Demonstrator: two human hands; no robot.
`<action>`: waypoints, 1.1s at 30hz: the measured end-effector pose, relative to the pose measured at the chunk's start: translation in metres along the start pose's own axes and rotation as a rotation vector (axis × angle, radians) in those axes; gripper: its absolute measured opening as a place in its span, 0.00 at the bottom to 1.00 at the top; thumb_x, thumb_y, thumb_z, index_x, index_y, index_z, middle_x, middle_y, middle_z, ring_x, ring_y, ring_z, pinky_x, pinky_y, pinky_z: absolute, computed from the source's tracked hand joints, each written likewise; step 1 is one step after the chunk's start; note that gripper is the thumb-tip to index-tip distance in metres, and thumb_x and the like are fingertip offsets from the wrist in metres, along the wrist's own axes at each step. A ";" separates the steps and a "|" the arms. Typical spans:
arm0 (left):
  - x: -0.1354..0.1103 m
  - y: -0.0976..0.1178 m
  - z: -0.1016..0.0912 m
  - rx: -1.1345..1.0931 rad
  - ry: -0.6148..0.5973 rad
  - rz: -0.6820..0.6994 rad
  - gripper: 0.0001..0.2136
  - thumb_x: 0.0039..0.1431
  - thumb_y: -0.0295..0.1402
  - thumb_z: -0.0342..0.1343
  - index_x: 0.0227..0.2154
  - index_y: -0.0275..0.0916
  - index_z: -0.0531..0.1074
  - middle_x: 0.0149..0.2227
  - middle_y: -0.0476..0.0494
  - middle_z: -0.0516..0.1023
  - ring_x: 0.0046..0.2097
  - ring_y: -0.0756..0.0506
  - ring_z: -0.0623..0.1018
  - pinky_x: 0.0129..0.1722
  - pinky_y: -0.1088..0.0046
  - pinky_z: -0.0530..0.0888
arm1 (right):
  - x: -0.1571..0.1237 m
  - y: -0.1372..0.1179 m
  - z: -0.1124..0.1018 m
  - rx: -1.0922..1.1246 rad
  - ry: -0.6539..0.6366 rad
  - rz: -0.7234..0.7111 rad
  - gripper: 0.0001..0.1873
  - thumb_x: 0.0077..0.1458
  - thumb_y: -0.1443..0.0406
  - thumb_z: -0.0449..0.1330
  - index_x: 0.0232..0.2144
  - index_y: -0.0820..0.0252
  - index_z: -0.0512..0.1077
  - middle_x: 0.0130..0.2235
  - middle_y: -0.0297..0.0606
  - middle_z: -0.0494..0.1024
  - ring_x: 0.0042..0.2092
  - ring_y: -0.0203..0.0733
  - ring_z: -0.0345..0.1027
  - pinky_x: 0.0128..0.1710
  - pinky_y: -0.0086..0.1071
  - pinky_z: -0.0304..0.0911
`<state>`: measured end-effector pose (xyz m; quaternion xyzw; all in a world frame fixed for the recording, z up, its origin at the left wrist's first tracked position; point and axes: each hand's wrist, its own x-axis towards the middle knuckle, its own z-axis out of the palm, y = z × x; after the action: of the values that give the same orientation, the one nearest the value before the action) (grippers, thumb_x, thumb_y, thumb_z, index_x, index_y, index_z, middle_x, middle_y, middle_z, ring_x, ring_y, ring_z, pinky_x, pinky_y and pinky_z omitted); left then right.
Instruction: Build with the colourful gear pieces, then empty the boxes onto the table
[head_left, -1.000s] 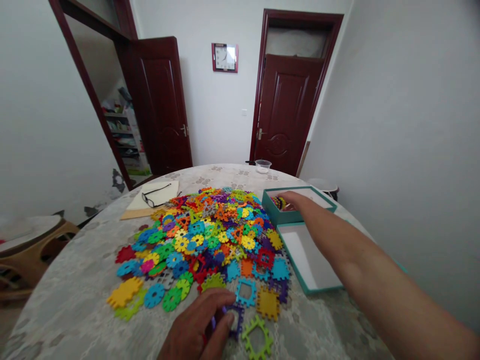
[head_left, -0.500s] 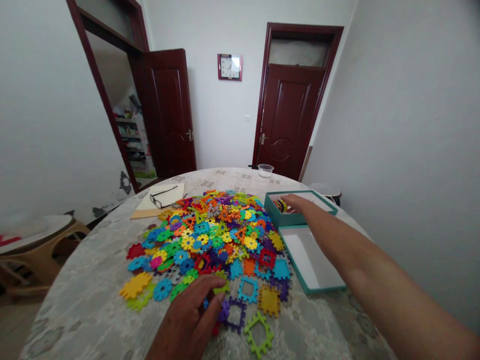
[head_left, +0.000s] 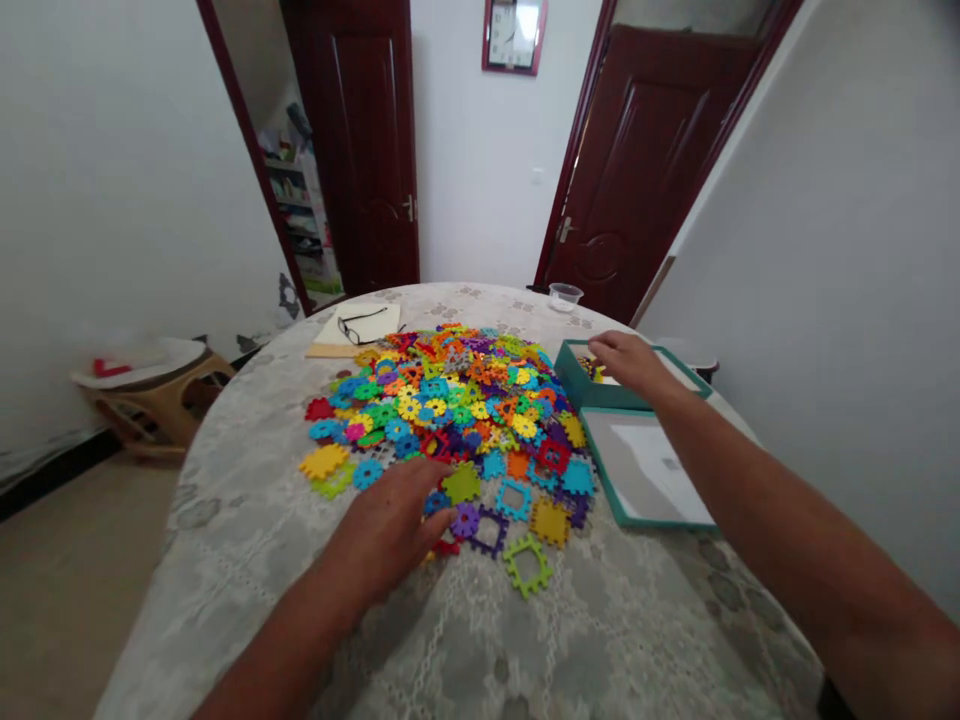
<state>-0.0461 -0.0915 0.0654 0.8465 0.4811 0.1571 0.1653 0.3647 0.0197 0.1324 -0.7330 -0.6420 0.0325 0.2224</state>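
Observation:
A heap of colourful plastic gear and square-frame pieces (head_left: 450,410) covers the middle of a round table (head_left: 247,520) with a lace cloth. My left hand (head_left: 394,525) lies palm down on the heap's near edge, fingers curled over a few pieces beside a purple gear (head_left: 466,519). My right hand (head_left: 626,358) reaches over the rim of a teal box (head_left: 581,385), with fingers bent above a small cluster of joined pieces (head_left: 590,368) inside. What the right fingers hold is hidden.
The teal box lid (head_left: 652,470) lies open side up in front of the box. Glasses on a notebook (head_left: 360,328) and a small clear bowl (head_left: 564,295) sit at the far side. A wooden stool (head_left: 150,395) stands left of the table.
The camera has tilted down and drawn back. My left hand slid forward from the purple frame onto the heap's edge. My right hand stays at the teal box.

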 end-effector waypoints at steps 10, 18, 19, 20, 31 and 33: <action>-0.008 -0.003 0.006 0.208 -0.196 -0.042 0.34 0.52 0.40 0.71 0.61 0.47 0.68 0.56 0.37 0.75 0.53 0.35 0.77 0.48 0.63 0.75 | -0.223 -0.082 0.038 0.095 -0.545 -0.508 0.27 0.57 0.61 0.68 0.58 0.46 0.73 0.57 0.44 0.75 0.51 0.53 0.74 0.51 0.44 0.69; 0.005 -0.006 0.018 0.211 -0.140 0.007 0.23 0.60 0.41 0.65 0.56 0.44 0.70 0.52 0.38 0.76 0.51 0.37 0.77 0.47 0.63 0.74 | -0.217 -0.088 0.071 0.017 -0.516 -0.547 0.24 0.60 0.63 0.64 0.59 0.53 0.71 0.57 0.46 0.72 0.54 0.52 0.71 0.54 0.42 0.66; 0.006 -0.005 0.018 0.216 -0.125 0.003 0.22 0.60 0.41 0.64 0.56 0.44 0.70 0.52 0.38 0.76 0.51 0.36 0.77 0.47 0.63 0.74 | -0.212 -0.089 0.072 0.011 -0.515 -0.568 0.24 0.60 0.63 0.64 0.59 0.53 0.71 0.56 0.47 0.73 0.53 0.52 0.71 0.54 0.42 0.66; 0.007 -0.005 0.018 0.222 -0.108 0.002 0.21 0.61 0.41 0.62 0.56 0.43 0.70 0.52 0.37 0.76 0.52 0.36 0.77 0.48 0.62 0.74 | -0.209 -0.090 0.073 -0.002 -0.517 -0.590 0.25 0.60 0.62 0.63 0.59 0.54 0.71 0.55 0.47 0.73 0.53 0.52 0.71 0.53 0.42 0.66; 0.006 -0.004 0.016 0.238 -0.035 0.032 0.14 0.68 0.40 0.54 0.53 0.44 0.71 0.51 0.39 0.76 0.51 0.38 0.77 0.45 0.64 0.74 | -0.193 -0.082 0.091 0.142 -0.277 -0.504 0.15 0.69 0.63 0.47 0.39 0.57 0.74 0.36 0.42 0.78 0.38 0.45 0.71 0.39 0.36 0.62; 0.007 -0.003 0.016 0.231 -0.036 0.047 0.12 0.70 0.40 0.52 0.51 0.44 0.72 0.51 0.39 0.76 0.51 0.39 0.78 0.44 0.66 0.74 | -0.190 -0.079 0.095 0.243 -0.228 -0.412 0.17 0.71 0.59 0.46 0.35 0.55 0.72 0.32 0.39 0.77 0.34 0.44 0.70 0.36 0.35 0.61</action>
<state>-0.0382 -0.0858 0.0504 0.8736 0.4731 0.0893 0.0713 0.2273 -0.1289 0.0308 -0.5464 -0.7899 0.1461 0.2369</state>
